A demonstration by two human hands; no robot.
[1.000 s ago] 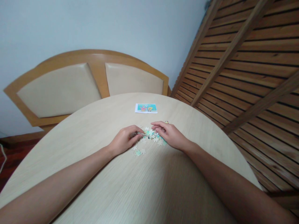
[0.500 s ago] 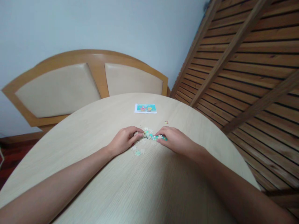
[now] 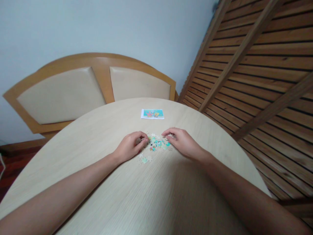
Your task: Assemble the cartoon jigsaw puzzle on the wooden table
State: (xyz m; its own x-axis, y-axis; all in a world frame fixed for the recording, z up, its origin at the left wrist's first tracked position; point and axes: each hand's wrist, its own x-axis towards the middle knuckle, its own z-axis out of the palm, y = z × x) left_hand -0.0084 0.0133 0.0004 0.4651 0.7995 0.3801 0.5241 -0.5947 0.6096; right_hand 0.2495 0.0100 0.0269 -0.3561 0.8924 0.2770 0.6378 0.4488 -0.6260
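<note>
A small heap of jigsaw puzzle pieces, some pale and some turquoise, lies spread on the round wooden table between my hands. At the heap's left side, my left hand is curled, thumb and forefinger nearly together on what looks like a pale puzzle piece. My right hand is over the heap's right edge, its thumb and fingers apart and nothing clearly gripped. A few more pieces, one light green, rest just nearer to me than the heap.
Beyond the heap lies a picture card with pink and yellow cartoon figures on turquoise. A padded wooden headboard stands behind the table against a pale wall. Slatted wood panelling rises on the right.
My right hand has lifted a little and its fingers have spread. Pieces in the heap have shifted, and a colourful piece now shows at its near side. My left hand has hardly moved.
</note>
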